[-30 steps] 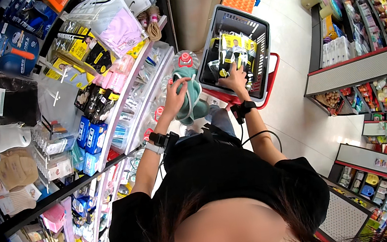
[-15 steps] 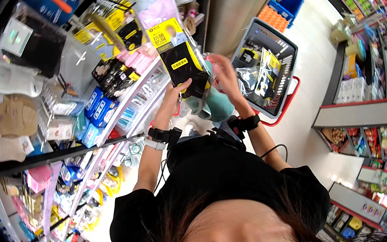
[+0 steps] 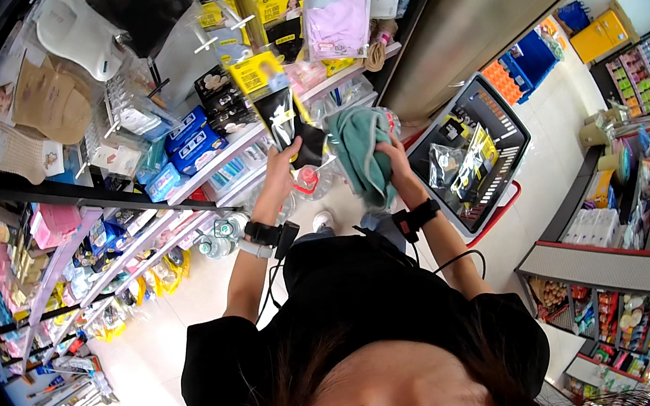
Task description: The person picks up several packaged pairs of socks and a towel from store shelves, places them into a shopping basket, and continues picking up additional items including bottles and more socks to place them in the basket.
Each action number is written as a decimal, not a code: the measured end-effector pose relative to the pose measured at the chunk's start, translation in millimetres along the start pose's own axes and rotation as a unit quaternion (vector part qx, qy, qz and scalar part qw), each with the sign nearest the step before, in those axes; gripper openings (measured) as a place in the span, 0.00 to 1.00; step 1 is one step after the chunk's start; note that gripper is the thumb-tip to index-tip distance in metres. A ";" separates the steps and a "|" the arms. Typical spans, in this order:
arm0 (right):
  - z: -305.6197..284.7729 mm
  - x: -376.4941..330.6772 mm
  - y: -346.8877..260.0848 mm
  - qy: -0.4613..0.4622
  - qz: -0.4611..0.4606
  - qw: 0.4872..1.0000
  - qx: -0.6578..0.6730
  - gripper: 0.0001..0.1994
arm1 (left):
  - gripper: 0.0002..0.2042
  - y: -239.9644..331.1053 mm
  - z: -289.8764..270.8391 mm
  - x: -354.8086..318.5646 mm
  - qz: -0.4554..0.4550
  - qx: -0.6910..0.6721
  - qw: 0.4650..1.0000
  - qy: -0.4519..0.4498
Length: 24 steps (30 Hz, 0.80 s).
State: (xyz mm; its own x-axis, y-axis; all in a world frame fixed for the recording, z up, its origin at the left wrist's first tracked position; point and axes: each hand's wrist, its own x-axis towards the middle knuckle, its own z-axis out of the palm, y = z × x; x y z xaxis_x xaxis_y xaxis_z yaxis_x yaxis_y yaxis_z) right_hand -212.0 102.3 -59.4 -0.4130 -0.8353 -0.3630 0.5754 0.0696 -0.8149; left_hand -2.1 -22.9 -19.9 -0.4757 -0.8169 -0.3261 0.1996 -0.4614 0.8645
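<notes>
My left hand (image 3: pixel 281 172) grips the lower end of a clear packet of black socks (image 3: pixel 279 115) with a yellow header card, held tilted in front of the shelves. In my right hand (image 3: pixel 396 163) is a green cloth (image 3: pixel 359 150), bunched and hanging in folds, with my fingers closed on its right edge. The packet and the cloth are side by side with a narrow gap between them. To the right of the cloth stands a black shopping basket (image 3: pixel 511 117) holding several yellow-and-black packets (image 3: pixel 475 158).
Hanging packets, among them a lilac cloth (image 3: pixel 338 27), fill the rack ahead. Blue packs (image 3: pixel 195 147) lie on the shelf at left. A metal pillar (image 3: pixel 443 42) rises behind the basket. Large clear bottles (image 3: pixel 223 233) stand on the floor below the shelves. More shelving (image 3: pixel 609 265) stands at right.
My right hand has moved away from the sock packet, and the green cloth has come up beside it into fuller view. My left hand still holds the packet. The whole view has shifted.
</notes>
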 end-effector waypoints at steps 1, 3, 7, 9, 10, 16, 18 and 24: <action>6.4 -8.3 -11.4 -0.034 -0.026 0.999 -0.026 0.20 | 0.17 -4.1 -6.4 -3.5 0.017 -0.008 1.000 0.019; 17.3 -17.1 -27.3 -0.082 -0.130 0.975 -0.163 0.21 | 0.16 -12.5 -6.9 -4.5 0.021 -0.016 0.998 0.056; 73.8 -40.7 -19.1 -0.161 -0.334 0.817 -0.441 0.25 | 0.24 -10.3 33.2 -12.2 -0.083 -0.187 0.979 -0.009; 86.6 -44.1 -11.0 -0.132 -0.345 0.811 -0.453 0.27 | 0.28 -3.3 34.3 -12.4 -0.122 -0.266 0.951 -0.095; 88.3 -41.4 -10.6 -0.113 -0.352 0.809 -0.456 0.28 | 0.28 1.7 36.2 -12.0 -0.118 -0.251 0.956 -0.094; 78.7 -6.8 -14.4 0.020 -0.380 0.840 -0.387 0.24 | 0.28 16.6 43.5 -14.4 -0.076 -0.204 0.967 -0.129; 73.7 0.9 -16.9 0.090 -0.341 0.857 -0.375 0.22 | 0.32 12.7 38.6 -20.0 -0.120 -0.148 0.975 -0.113; 92.7 -49.3 -6.9 -0.022 -0.433 0.748 -0.502 0.26 | 0.30 5.6 48.8 -31.5 -0.139 -0.094 0.979 -0.117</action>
State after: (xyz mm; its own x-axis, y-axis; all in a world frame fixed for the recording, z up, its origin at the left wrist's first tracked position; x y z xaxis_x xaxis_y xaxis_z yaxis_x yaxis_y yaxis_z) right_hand -130.2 92.5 6.0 -0.2885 -0.8199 0.4945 -0.7241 -0.1510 -0.6729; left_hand -27.7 17.1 13.9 -0.7124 -0.5602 -0.4227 0.1795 -0.7277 0.6620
